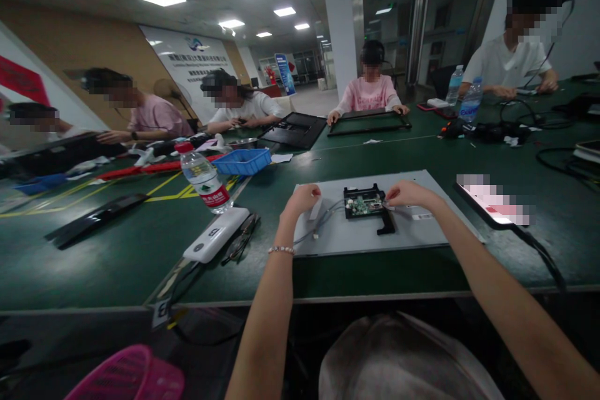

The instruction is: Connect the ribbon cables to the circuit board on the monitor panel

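A grey flat panel (422,234) lies face down on the green table in front of me. A black bracket with a small green circuit board (364,204) sits on its middle. My left hand (301,199) is closed in a pinch on a white strip or cable end (317,209) at the panel's left part; thin grey wires (323,220) run from there toward the board. My right hand (407,194) is closed, its fingertips pinched at the right edge of the circuit board; what it pinches is too small to make out.
A water bottle (205,180), a white power bank (215,234) and glasses (241,240) lie left of the panel. A phone (492,205) with a black cable lies right. A blue tray (244,161) stands farther back. Several people work around the table. A pink basket (126,378) sits below left.
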